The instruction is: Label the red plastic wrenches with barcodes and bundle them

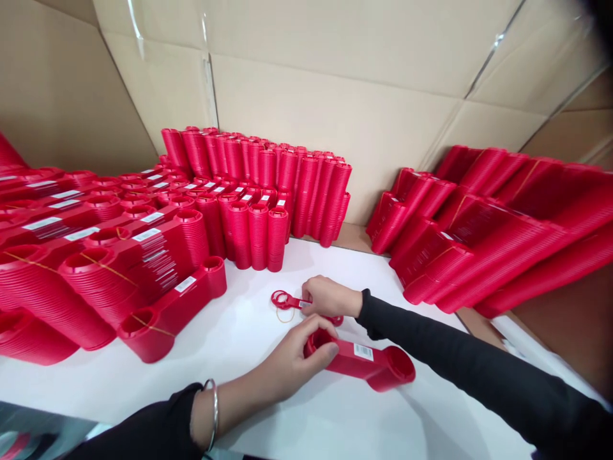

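My left hand (297, 358) grips the near-left ring end of a short stack of red double-ringed plastic pieces (347, 363), thumb over the rim. The stack stands on the white table, with a white barcode label on its top and an open ring at its right end. Just beyond, my right hand (330, 296) has its fingers closed on the middle of a thin, flat red double-ringed piece (282, 298) lying low at the table. My fingers and the stack partly cover that piece. A thin rubber band (286, 315) lies at its left ring.
Tall red stacks (143, 243), some with rubber bands round their ends, crowd the left of the white table (249, 300). Further stacks (316, 191) stand at the back, and banded ones (488, 236) lean on the right. Cardboard walls (335, 96) enclose the back and sides.
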